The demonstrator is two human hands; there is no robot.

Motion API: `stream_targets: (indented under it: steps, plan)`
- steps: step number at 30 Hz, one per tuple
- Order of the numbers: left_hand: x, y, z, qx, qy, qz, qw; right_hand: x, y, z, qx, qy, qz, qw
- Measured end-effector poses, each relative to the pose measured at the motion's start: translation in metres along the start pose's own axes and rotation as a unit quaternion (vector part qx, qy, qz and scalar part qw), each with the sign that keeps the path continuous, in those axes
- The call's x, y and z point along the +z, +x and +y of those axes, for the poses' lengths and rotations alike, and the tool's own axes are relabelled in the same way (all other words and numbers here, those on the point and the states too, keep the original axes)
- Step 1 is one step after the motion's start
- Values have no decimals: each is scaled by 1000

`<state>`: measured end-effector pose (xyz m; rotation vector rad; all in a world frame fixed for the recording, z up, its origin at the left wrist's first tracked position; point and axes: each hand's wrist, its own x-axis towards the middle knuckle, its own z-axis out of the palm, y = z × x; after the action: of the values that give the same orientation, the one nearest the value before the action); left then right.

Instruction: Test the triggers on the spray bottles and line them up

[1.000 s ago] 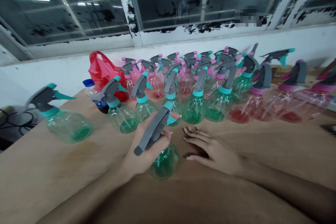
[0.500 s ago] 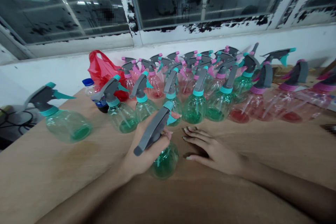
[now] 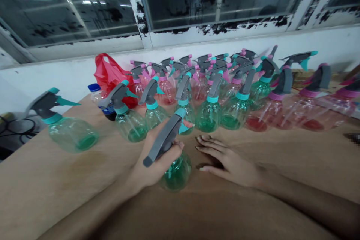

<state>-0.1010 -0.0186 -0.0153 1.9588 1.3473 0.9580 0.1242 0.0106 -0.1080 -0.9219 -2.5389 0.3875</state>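
While the red plastic bag (image 3: pixel 108 73) sat toward the back of the surface (image 3: pixel 112 165), the head view showed a green-tinted spray bottle (image 3: pixel 180 176) nearer the wearer than that bag and to its right, with green liquid inside and its base apparently resting down. Holding it well, I judged, called for a snug, gentle grip just under the grey sprayer head (image 3: pixel 165 138), since the thin-looking body might flex if squeezed, and for keeping pressure off the turquoise trigger (image 3: pixel 184 127). A flat base would also have guarded against tipping.

The left hand (image 3: pixel 153 170), also nearer than the bag and to its right, had its fingers curled closed around the bottle's neck; the collar was hidden, so I could not tell how firmly they pressed. The right hand (image 3: pixel 232 161), farther right of the bag, lay palm down with fingers extended and slightly spread, holding nothing. More spray bottles (image 3: pixel 209 116) stood in rows to the bag's right.
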Motion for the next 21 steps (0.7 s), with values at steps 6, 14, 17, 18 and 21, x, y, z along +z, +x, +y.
stream_targets:
  steps: [6,14,17,18,21]
  plan:
    - [-7,4,11,-1,-8,-38,999,1,-1,1,0,6,3,1000]
    - [0,2,16,7,-19,0,1000,1,-1,0,-6,14,18,1000]
    - [2,1,14,18,8,17,1000,1,0,1,-7,11,12,1000]
    - [2,1,14,18,11,20,1000,1,0,1,-7,10,11,1000]
    - [1,1,13,9,12,15,1000,1,0,0,-5,6,9,1000]
